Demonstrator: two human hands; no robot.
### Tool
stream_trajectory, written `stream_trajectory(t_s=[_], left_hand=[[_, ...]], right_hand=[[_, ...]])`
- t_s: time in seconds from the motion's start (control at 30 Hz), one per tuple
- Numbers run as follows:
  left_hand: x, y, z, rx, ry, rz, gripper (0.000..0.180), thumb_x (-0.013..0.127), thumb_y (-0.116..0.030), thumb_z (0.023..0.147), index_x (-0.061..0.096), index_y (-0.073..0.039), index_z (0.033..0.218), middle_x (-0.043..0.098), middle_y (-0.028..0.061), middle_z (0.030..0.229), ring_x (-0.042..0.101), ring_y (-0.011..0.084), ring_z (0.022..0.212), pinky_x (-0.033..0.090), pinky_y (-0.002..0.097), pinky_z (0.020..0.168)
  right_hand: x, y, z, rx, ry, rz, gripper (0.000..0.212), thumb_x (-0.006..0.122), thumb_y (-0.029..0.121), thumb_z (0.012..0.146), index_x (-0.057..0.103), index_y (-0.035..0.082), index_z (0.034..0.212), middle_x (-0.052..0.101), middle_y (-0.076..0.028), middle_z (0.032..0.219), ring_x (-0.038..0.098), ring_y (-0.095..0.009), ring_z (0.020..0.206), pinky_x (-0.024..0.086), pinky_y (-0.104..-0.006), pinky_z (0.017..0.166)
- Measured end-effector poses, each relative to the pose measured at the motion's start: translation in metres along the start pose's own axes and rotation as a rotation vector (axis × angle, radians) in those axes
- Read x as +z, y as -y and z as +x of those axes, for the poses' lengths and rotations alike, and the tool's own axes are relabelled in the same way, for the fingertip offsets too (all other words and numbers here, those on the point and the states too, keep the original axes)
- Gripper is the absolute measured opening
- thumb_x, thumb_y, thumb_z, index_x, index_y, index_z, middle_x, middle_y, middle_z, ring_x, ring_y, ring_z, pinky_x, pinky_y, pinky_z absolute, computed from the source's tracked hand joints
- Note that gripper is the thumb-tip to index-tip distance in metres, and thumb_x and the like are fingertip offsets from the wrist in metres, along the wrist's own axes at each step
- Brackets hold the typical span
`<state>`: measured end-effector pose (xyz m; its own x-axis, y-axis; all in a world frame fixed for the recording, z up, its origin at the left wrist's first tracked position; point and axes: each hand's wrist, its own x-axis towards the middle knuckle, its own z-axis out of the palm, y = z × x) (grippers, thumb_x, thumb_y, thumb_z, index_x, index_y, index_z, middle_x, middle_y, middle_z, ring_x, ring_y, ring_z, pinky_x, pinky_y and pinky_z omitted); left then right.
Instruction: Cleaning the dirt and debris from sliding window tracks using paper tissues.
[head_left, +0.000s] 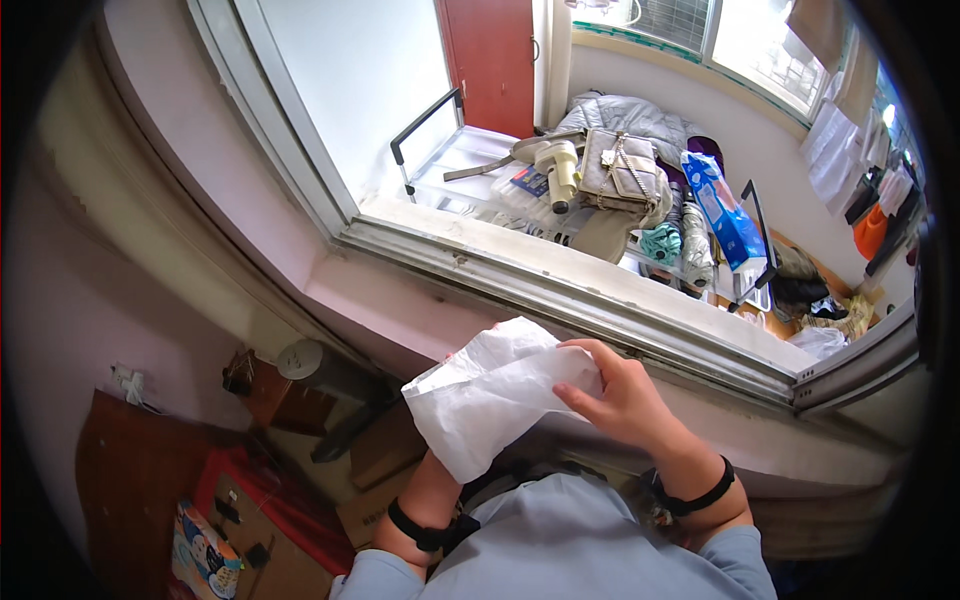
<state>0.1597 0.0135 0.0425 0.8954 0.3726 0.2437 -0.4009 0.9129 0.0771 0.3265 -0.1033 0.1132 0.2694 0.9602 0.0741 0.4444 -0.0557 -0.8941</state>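
Observation:
A white, slightly see-through tissue (pixel 480 400) is spread out in front of me, just on my side of the window sill. Its right end is pinched between the thumb and fingers of my right hand (pixel 625 395). My left forearm (pixel 432 490) reaches up beneath the tissue. The sheet drapes over my left hand and hides nearly all of it, so how its fingers lie cannot be made out. Creases run across the sheet, and its lower corner hangs toward my chest.
An open sliding-window frame (pixel 560 300) crosses ahead. Beyond it, a rack holds a grey handbag (pixel 620 170), a cream handheld device (pixel 558 175), folded umbrellas (pixel 695 245) and a blue package (pixel 722 212). At lower left are a grey cylinder (pixel 305 362) and a cardboard box (pixel 275 525).

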Motion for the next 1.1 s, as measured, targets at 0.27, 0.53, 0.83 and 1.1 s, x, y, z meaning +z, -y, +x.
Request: stream_trajectory(t_s=[0.27,0.53,0.83,1.1], left_hand=[[-0.004,0.015,0.007,0.193,-0.254,0.708,0.049,0.036,-0.032,0.098,0.027,-0.007,0.139,0.038,0.0131,0.138,0.04,0.0237,0.126,0.035,0.0372,0.105],[0.001,0.021,-0.008,0.067,-0.206,0.618,0.061,0.037,-0.05,0.094,0.032,-0.01,0.139,0.041,0.0143,0.135,0.046,0.0258,0.12,0.039,0.0349,0.101],[-0.015,0.024,-0.021,-0.123,-0.237,0.007,0.071,0.043,-0.055,0.09,0.026,-0.011,0.143,0.034,0.0156,0.141,0.043,0.0258,0.122,0.038,0.0345,0.102],[-0.003,0.031,-0.024,-0.161,-0.391,0.051,0.07,0.036,-0.059,0.091,0.03,-0.01,0.142,0.037,0.0171,0.139,0.043,0.0305,0.122,0.038,0.0385,0.102]], right_hand=[[0.0,0.007,0.008,-0.04,-0.005,0.176,0.033,0.069,0.014,0.082,0.056,0.003,0.111,0.062,-0.003,0.091,0.056,-0.008,0.083,0.046,-0.0239,0.074],[0.009,-0.027,-0.008,0.162,0.008,0.374,0.049,0.07,0.01,0.081,0.046,0.003,0.123,0.056,-0.006,0.107,0.056,-0.012,0.096,0.047,-0.0271,0.082],[0.011,-0.042,-0.02,0.495,-0.039,0.849,0.042,0.072,0.014,0.079,0.051,0.001,0.113,0.059,-0.009,0.105,0.058,-0.015,0.094,0.047,-0.0281,0.079],[0.006,-0.05,-0.021,0.451,0.267,0.829,0.04,0.072,0.014,0.081,0.053,0.001,0.113,0.059,-0.007,0.11,0.057,-0.012,0.09,0.047,-0.0268,0.077]])
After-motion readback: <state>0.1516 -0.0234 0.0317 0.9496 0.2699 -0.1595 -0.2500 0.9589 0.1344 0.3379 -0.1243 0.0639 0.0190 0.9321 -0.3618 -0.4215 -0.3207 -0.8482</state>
